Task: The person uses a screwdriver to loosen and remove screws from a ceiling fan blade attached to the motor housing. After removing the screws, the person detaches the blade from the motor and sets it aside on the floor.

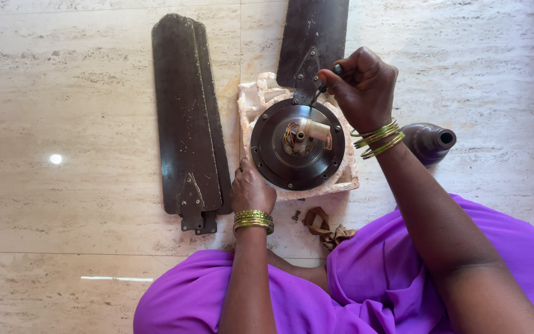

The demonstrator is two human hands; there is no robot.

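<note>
Over on the left there's two loose fan blades (188, 120) stacked flat on the marble floor (63, 93), dusty dark brown. Just right of them the left hand (251, 188) rests against the rim of the fan motor (297, 144), fingers curled on its edge. The motor sits on a folded pale cloth (261, 96), wires showing in its open middle. A third blade (312, 40) is attached at the top. The right hand (364, 86) is closed tight round a screwdriver (324, 85), tip down by that blade's bracket. Small screws (296, 215) and a brown rag (326, 227) lie below, dark cup-shaped cover (429, 142) far right
</note>
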